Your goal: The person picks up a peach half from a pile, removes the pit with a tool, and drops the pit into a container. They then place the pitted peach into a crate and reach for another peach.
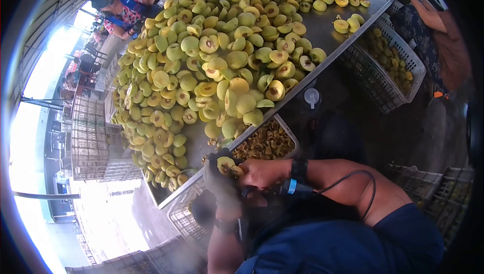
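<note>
My left hand (220, 181), in a greyish glove with dark fingertips, is closed around a yellow-green peach half (225, 164) at the table's near edge. Pressed up against that fruit is my bare right hand (264, 173), its fingers curled. Whatever lies inside the right fist is hidden. A black item with a blue band (292, 186) and a cable sits by the right wrist. Close beyond both hands, a large heap of halved peaches (217, 62) covers the metal table (330, 55), many showing brown hollows. Below the edge stands a crate of brown pits and scraps (267, 142).
A crate of fruit (390, 62) stands on the floor at right, near another person's arm (428, 14). A clear plastic cup-like item (312, 96) lies beyond the table edge. Across the heap, a person (121, 14) works. Stacked crates (91, 133) stand left, more (428, 188) lower right.
</note>
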Demonstrator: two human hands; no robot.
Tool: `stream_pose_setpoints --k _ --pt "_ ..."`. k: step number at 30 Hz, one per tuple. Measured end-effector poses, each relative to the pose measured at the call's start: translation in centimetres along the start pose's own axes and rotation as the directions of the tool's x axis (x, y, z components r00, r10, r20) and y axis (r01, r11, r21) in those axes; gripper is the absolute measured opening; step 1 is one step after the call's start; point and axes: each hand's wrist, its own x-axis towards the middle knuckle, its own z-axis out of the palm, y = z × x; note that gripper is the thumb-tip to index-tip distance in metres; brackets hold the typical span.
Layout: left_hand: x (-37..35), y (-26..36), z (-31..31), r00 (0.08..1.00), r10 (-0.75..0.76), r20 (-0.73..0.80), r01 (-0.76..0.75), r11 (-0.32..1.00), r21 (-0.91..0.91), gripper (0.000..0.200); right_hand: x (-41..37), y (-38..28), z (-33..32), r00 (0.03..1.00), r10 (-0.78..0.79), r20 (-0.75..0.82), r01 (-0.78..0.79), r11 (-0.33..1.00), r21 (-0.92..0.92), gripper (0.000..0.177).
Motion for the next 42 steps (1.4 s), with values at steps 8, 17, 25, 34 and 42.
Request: stream_pose_setpoints --k 8,17,25,34,42 --pt "1.0 4.0 -2.4 0.999 0.039 -0.017 -0.040 0.999 -0.032 0.039 -0.9 1.1 0.9 0.957 0.037 0.289 -0.145 0.920 0.365 0.032" --pt "2.3 3.7 -18.4 0.953 0.202 -0.226 0.098 0.501 0.860 0.032 -1.4 1.4 1.3 0.982 0.187 -0.027 -0.166 0.924 0.343 0.027" --pt "16.1 4.4 1.6 0.992 -0.069 0.106 -0.020 0.742 0.670 0.048 0.1 0.7 0.6 0.963 -0.001 -0.269 0.037 0.991 0.130 0.016" --pt "14.1 3.6 0.7 0.967 0.075 0.242 -0.198 0.821 0.536 0.055 0.9 -0.1 -1.7 0.932 -0.081 -0.354 0.028 0.988 -0.153 0.026" --pt "6.6 8.3 -0.8 0.876 0.299 0.378 -0.450 0.789 0.418 0.056 1.9 -1.6 -2.5 0.697 -0.378 -0.609 0.292 0.926 -0.241 0.034"
